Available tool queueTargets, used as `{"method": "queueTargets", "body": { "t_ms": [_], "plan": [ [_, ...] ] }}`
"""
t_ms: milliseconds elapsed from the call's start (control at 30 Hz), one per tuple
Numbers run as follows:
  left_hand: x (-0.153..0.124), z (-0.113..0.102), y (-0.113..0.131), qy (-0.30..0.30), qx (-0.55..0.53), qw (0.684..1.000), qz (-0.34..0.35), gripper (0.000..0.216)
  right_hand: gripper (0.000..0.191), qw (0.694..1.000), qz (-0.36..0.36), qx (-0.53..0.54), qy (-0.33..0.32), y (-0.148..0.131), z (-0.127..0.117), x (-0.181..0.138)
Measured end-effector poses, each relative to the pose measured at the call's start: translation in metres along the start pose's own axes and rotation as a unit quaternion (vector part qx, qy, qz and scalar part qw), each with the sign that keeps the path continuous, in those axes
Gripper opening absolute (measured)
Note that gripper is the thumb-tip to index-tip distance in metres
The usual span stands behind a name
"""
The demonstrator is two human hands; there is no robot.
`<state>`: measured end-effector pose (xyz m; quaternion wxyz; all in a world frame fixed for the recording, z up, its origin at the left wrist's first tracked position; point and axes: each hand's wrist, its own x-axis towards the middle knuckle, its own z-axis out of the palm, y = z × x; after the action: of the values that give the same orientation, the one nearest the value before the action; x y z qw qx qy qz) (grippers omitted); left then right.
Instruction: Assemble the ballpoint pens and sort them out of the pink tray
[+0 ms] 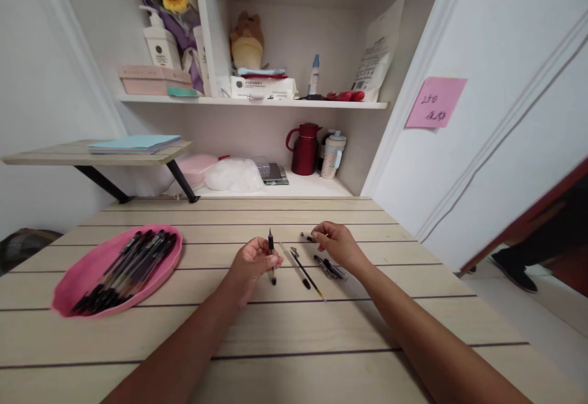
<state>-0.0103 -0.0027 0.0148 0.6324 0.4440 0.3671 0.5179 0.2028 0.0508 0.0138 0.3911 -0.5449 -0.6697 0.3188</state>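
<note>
My left hand [257, 264] is closed around a pen [271, 246] without a cap, held upright with its dark tip pointing up. Between the fingertips of my right hand [337, 245] is a small black pen cap [307, 237], just above the table. On the table between my hands lie a clear pen barrel [296, 266] with a black end and a thin ink refill [312, 278] with a yellowish section. Several black pen caps [329, 267] lie in a small group below my right hand.
A pink oval tray [59, 297] full of black pens [131, 269] stands at the left of the slatted table [257, 355]. Behind are shelves with a red jug [305, 150], a tumbler [333, 154] and a plastic bag [233, 175]. A person's leg and shoe [514, 272] show at the right.
</note>
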Motion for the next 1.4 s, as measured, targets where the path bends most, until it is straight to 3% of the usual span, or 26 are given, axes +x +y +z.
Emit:
{"method": "queueTargets", "body": {
  "t_ms": [133,333,467,600,833,1000,1100,1200,1400],
  "plan": [
    [0.0,0.001,-0.001,0.018,-0.006,1.0,0.004,0.023,0.017,0.99,-0.026,-0.14,-0.025,-0.011,0.009,0.005],
    [0.0,0.003,-0.002,0.027,-0.005,1.0,0.013,0.024,0.022,0.924,0.009,-0.376,-0.076,-0.024,0.038,0.008],
    [0.0,0.003,-0.003,0.03,-0.015,0.999,0.014,0.025,0.023,0.9,0.03,-0.427,-0.087,-0.026,0.044,0.007],
    [0.001,0.003,-0.004,0.035,-0.01,0.999,0.011,0.026,0.018,0.906,0.007,-0.413,-0.094,-0.023,0.043,0.006],
    [0.001,0.004,-0.005,0.035,0.054,0.998,0.016,0.024,0.01,0.949,-0.02,-0.308,-0.067,-0.015,0.034,0.005],
    [-0.002,0.006,-0.001,0.021,0.07,0.997,0.0,0.021,0.008,0.997,0.02,-0.063,-0.031,-0.013,0.021,0.012],
    [-0.004,0.009,0.0,0.011,0.104,0.995,0.006,0.02,0.016,0.991,0.06,0.116,-0.028,-0.019,0.017,0.013],
    [-0.006,0.011,-0.003,-0.003,0.121,0.993,0.001,0.021,0.02,0.967,0.055,0.248,-0.029,-0.033,0.017,0.009],
    [-0.008,0.012,-0.006,-0.012,0.134,0.991,-0.002,0.021,0.021,0.951,0.008,0.31,-0.009,-0.058,0.018,-0.004]
  ]
}}
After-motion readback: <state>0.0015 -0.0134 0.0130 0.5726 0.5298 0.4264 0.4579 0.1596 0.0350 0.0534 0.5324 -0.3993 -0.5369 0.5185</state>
